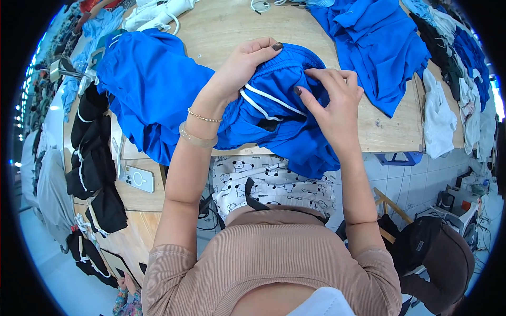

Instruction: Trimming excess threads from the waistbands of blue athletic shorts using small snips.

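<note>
Bunched over the table's near edge is a bright blue garment (287,79) with a gathered elastic waistband and a white drawstring (269,102) across it; it looks like shorts or trousers. My left hand (242,68) grips the waistband at its upper left, thumb on top, the other fingers mostly hidden under cloth. At the waistband's right side, my right hand (336,100) has its fingers curled over the fabric, thumb against the cloth. A small dark patch (268,125), perhaps a label, shows below the drawstring. Part of the garment hangs down in front of my lap.
More blue cloth (153,79) spreads left, and another blue pile (374,47) lies right. Black garments (95,152), a phone (139,178) and white cloth (440,116) lie about the wooden table (221,26). Another person's hand (126,284) shows lower left; a dark-draped chair (437,258) stands right.
</note>
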A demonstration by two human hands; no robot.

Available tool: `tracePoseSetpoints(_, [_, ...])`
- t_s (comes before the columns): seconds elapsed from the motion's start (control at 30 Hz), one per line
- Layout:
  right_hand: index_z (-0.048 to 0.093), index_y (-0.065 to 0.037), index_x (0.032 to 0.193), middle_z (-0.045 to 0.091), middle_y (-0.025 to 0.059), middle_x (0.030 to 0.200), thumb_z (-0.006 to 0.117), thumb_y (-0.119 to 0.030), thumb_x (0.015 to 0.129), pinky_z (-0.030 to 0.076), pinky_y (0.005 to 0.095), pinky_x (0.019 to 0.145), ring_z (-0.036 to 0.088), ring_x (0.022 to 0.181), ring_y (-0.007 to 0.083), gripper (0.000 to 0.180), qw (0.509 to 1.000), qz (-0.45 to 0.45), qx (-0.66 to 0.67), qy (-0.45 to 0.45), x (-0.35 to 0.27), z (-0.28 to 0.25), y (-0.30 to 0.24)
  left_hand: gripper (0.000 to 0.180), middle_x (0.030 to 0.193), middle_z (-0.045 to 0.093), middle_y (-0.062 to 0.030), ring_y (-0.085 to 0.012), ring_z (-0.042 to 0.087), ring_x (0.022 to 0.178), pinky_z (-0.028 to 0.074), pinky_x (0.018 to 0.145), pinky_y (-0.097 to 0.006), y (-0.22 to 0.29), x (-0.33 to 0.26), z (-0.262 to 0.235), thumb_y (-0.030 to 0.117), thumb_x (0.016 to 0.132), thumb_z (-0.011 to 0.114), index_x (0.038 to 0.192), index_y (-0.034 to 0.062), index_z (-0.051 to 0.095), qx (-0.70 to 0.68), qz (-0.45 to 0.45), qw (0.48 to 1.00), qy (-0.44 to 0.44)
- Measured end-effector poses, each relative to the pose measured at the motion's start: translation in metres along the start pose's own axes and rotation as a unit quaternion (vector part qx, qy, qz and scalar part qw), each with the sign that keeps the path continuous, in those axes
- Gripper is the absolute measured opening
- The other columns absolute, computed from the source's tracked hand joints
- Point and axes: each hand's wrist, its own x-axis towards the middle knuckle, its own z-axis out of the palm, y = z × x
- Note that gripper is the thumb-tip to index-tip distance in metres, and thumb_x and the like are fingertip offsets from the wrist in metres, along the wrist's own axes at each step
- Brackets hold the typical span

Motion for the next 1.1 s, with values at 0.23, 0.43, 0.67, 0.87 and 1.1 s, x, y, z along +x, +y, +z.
tracePoseSetpoints(0.23, [0.060,-0.009,0.093,0.059,0.0035,0.086,0.070,-0.013,0.072,0.032,0.0406,0.084,0.049,0.091,0.0244,0.024,0.999,0.020,0.040,0.030,0.000,0.010,-0.009,0.021,0.087,0.061,0.0022,-0.0024,0.055,0.077,0.047,0.071,-0.018,0.005,-0.006,-0.002,0.019,0.095,0.050,0.102,0.0011,0.058,0.013,0.018,1.000,0.010])
tracePoseSetpoints(0.43, [0.064,0.001,0.084,0.053,-0.0065,0.068,0.056,-0.009,0.089,0.035,0.0158,0.060,0.044,0.065,0.0009,0.014,0.861,0.248,0.437,-0.075,0.017,-0.013,0.015,0.023,0.085,0.060,0.0005,-0.0050,0.053,0.079,0.045,0.075,-0.020,0.019,-0.018,0.005,0.015,0.087,0.060,0.101,-0.0025,0.059,0.252,0.064,0.964,-0.063])
tracePoseSetpoints(0.67, [0.056,-0.001,0.089,0.057,-0.0015,0.081,0.060,-0.014,0.088,0.041,0.0205,0.067,0.050,0.072,0.0058,0.014,0.837,0.212,0.494,-0.100,0.033,-0.024,-0.005,0.018,0.089,0.060,-0.0014,-0.0072,0.053,0.082,0.043,0.078,-0.019,0.008,-0.019,0.017,0.006,0.080,0.059,0.097,0.0014,0.059,0.001,0.007,1.000,0.019])
tracePoseSetpoints(0.87, [0.059,0.000,0.081,0.053,-0.0017,0.068,0.064,-0.015,0.085,0.034,0.0208,0.058,0.043,0.065,0.0046,0.017,0.930,0.094,0.350,-0.055,0.035,-0.021,0.008,0.020,0.084,0.058,0.0004,-0.0039,0.049,0.076,0.040,0.068,-0.017,0.005,-0.022,0.016,0.006,0.079,0.055,0.097,0.0007,0.058,0.107,-0.012,0.993,0.056])
tracePoseSetpoints(1.1, [0.061,-0.003,0.085,0.056,-0.0047,0.073,0.053,-0.024,0.095,0.037,0.0180,0.058,0.046,0.064,0.0012,0.025,0.801,0.261,0.525,-0.119,0.035,-0.023,0.008,0.035,0.093,0.059,-0.0021,-0.0102,0.052,0.083,0.041,0.076,-0.024,0.015,-0.031,0.025,0.011,0.077,0.060,0.111,0.0012,0.060,0.366,0.011,0.930,0.025])
